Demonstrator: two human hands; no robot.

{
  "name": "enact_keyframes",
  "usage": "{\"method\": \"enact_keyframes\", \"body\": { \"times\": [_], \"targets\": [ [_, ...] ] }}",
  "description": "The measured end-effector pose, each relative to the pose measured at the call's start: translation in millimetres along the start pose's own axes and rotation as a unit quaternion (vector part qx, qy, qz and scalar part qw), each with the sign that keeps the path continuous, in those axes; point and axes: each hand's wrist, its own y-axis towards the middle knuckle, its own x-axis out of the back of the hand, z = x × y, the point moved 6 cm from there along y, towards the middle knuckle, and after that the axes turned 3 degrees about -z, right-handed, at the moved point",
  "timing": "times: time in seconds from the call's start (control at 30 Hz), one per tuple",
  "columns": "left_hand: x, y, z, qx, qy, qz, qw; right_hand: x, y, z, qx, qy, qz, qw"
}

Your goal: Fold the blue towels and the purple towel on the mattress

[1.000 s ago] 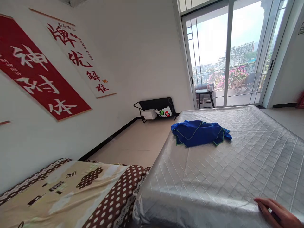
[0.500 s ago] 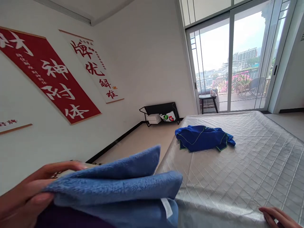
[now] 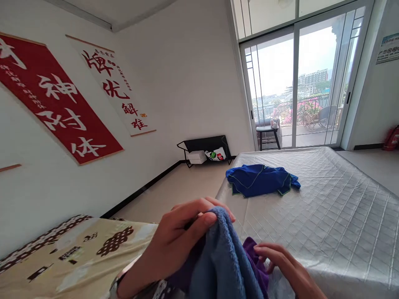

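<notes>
A plush blue towel hangs in front of me, bunched at its top. My left hand is closed on that top edge, thumb pressed against the fabric. Beside and behind the towel shows a purple cloth, partly hidden by it. My right hand has its bent fingertips on the purple cloth's right edge, the thumb tucked below; it looks pinched there. Farther off, a crumpled dark blue cloth with green seams lies on the silver quilted cover.
At lower left is a surface with a beige and brown patterned cover. A black rack holding a white box stands by the wall. A dark stool stands near the sliding glass door.
My left hand has moved right with the blue towel, which now hangs down instead of pointing sideways. My right hand has come left to the purple cloth. The view has turned slightly right.
</notes>
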Motion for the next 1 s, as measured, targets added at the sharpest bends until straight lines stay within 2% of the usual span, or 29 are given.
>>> {"method": "enact_keyframes", "body": {
  "times": [0.1,0.17,0.23,0.33,0.4,0.47,0.6,0.7,0.77,0.83,0.9,1.0],
  "targets": [
    [-4.3,7.9,-1.6,0.012,-0.042,-0.020,0.999,-8.3,16.4,10.8,0.002,0.021,0.002,1.000],
    [-1.7,13.2,4.3,0.025,-0.076,-0.043,0.996,-2.6,22.3,8.1,-0.018,0.021,-0.024,0.999],
    [2.2,20.2,11.8,0.028,-0.100,-0.062,0.993,14.2,28.4,2.7,-0.038,0.007,-0.081,0.996],
    [8.2,34.4,21.0,0.019,-0.109,-0.087,0.990,51.8,43.5,-3.3,-0.067,-0.036,-0.181,0.981],
    [10.7,45.4,22.6,0.000,-0.107,-0.097,0.989,73.2,58.3,-3.0,-0.071,-0.051,-0.213,0.973],
    [11.5,55.9,20.9,-0.022,-0.116,-0.104,0.987,84.4,74.0,-0.6,-0.062,-0.051,-0.205,0.976],
    [8.1,72.5,15.7,-0.019,-0.127,-0.109,0.986,85.8,94.0,1.2,-0.044,-0.072,-0.153,0.985],
    [6.9,81.7,12.1,-0.023,-0.098,-0.113,0.989,94.2,99.8,3.7,-0.032,-0.122,-0.173,0.977],
    [9.0,88.7,10.6,-0.044,-0.080,-0.114,0.989,105.4,103.6,11.0,-0.020,-0.158,-0.199,0.967],
    [13.8,98.1,9.7,-0.076,-0.035,-0.120,0.989,115.2,110.1,22.6,-0.004,-0.186,-0.200,0.962],
    [18.3,110.7,9.1,-0.105,0.058,-0.132,0.984,119.0,120.1,35.5,0.011,-0.202,-0.161,0.966],
    [19.2,132.3,7.7,-0.131,0.180,-0.150,0.963,110.4,138.0,50.8,0.033,-0.224,-0.052,0.973]
  ]
}}
